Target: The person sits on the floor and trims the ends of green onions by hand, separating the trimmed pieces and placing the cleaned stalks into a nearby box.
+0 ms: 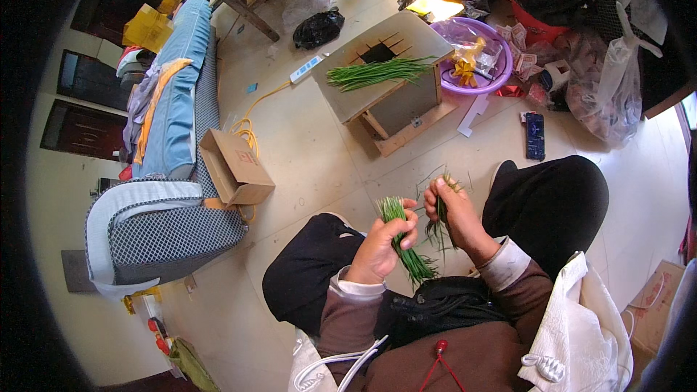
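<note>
My left hand (pixel 384 245) grips a bundle of green garlic chives (pixel 414 264), pale cut ends upward and leafy tips hanging toward my lap. Just to its right, my right hand (pixel 457 215) is closed on a smaller tuft of chive scraps (pixel 437 226), thin and ragged, with loose blades trailing below it. Ahead of both hands stands a low wooden box stool (pixel 348 103). Across its top lies a second bunch of chives (pixel 378 73), beside a square opening with thin bars.
Right of the stool sits a purple basin (pixel 509 65) holding plastic wrap and a gold ribbon. A smartphone (pixel 535 136) lies on the floor. An open cardboard box (pixel 237 169), a yellow cable with a power strip (pixel 306 69) and a checkered sofa (pixel 169 234) are leftward.
</note>
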A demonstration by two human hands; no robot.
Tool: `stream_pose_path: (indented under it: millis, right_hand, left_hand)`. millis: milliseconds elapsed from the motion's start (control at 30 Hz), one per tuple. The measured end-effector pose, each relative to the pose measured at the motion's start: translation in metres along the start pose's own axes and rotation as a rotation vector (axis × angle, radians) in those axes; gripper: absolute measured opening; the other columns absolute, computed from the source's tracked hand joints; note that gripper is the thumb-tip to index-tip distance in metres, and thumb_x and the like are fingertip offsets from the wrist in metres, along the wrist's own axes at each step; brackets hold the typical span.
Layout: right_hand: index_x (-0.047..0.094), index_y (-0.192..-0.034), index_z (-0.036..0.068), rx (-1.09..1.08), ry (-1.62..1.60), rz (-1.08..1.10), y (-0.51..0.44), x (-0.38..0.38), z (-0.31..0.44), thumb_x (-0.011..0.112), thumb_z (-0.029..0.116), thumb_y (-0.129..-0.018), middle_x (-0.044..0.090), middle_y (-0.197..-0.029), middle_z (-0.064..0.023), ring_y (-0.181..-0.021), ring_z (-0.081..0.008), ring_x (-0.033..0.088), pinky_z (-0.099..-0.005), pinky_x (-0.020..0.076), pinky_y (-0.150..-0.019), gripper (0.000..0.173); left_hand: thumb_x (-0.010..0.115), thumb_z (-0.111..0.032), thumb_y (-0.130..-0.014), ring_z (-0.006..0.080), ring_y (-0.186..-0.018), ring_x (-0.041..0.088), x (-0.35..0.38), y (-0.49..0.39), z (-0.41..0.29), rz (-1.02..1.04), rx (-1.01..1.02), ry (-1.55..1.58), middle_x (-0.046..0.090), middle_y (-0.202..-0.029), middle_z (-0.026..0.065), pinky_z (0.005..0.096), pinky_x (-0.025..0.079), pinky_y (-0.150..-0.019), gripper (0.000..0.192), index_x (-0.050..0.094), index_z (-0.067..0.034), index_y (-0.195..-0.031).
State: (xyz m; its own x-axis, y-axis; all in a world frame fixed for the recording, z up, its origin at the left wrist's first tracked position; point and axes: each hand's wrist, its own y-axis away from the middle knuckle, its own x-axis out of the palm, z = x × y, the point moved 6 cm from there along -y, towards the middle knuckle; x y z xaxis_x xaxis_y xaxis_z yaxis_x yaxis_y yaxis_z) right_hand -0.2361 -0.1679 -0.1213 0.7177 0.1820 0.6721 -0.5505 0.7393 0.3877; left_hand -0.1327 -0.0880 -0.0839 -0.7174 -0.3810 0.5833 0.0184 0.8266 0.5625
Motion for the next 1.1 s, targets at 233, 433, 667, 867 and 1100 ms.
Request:
stream_pose_path:
  millis: [233, 433, 667, 867, 1100]
  right_hand:
    - [0.053, -0.093, 0.009, 0.065, 0.336, 0.178, 0.010, 0.014, 0.004, 0.045, 0.033, -0.103, 0.044, -0.071, 0.0039, -0.053, -0.0055, 0.037, -0.0209, 0.0292, -0.047, 0.027]
    - [0.060, -0.089, 0.001, 0.040, 0.324, 0.127, 0.006, 0.011, -0.002, 0.066, 0.015, -0.093, 0.061, -0.072, 0.0012, -0.067, -0.0051, 0.055, -0.0222, 0.0448, -0.060, 0.016]
    - [0.066, -0.090, 0.000, -0.105, 0.459, 0.006, 0.003, 0.002, 0.005, 0.068, 0.018, -0.091, 0.063, -0.077, 0.0015, -0.069, -0.0048, 0.052, -0.0218, 0.0443, -0.063, 0.017]
    - [0.068, -0.094, 0.000, -0.065, 0.460, -0.087, 0.008, 0.004, 0.026, 0.065, 0.021, -0.093, 0.065, -0.084, 0.0012, -0.075, -0.0053, 0.054, -0.0214, 0.0442, -0.068, 0.021]
    - [0.069, -0.096, 0.000, -0.056, 0.431, -0.081, 0.012, 0.005, 0.031, 0.065, 0.023, -0.093, 0.066, -0.087, 0.0007, -0.079, -0.0057, 0.055, -0.0221, 0.0447, -0.072, 0.023]
  left_hand:
    - [0.052, 0.001, -0.077, 0.0195, -0.061, 0.051, -0.004, -0.002, 0.004, 0.046, -0.047, 0.103, 0.059, -0.085, 0.0122, 0.0302, 0.043, -0.061, 0.037, 0.053, 0.001, -0.114]
    - [0.057, -0.009, -0.089, 0.0176, -0.062, 0.054, -0.007, -0.004, 0.012, 0.049, -0.047, -0.049, 0.061, -0.084, 0.0097, 0.0299, 0.044, -0.060, 0.019, 0.057, -0.002, -0.107]
    - [0.055, -0.021, -0.098, 0.0203, -0.078, 0.066, -0.017, -0.003, 0.006, -0.148, 0.045, -0.095, 0.067, -0.093, 0.0140, 0.0284, 0.050, -0.067, 0.025, 0.057, 0.000, -0.111]
    - [0.052, -0.018, -0.099, 0.0202, -0.081, 0.066, -0.048, 0.007, -0.026, -0.463, 0.410, -0.079, 0.067, -0.088, 0.0119, 0.0300, 0.051, -0.069, 0.023, 0.056, 0.002, -0.110]
    - [0.064, -0.018, -0.093, 0.0014, -0.056, 0.038, -0.027, 0.019, -0.046, -0.427, 0.401, -0.335, 0.049, -0.070, -0.0075, 0.0194, 0.030, -0.050, 0.019, 0.065, -0.002, -0.103]
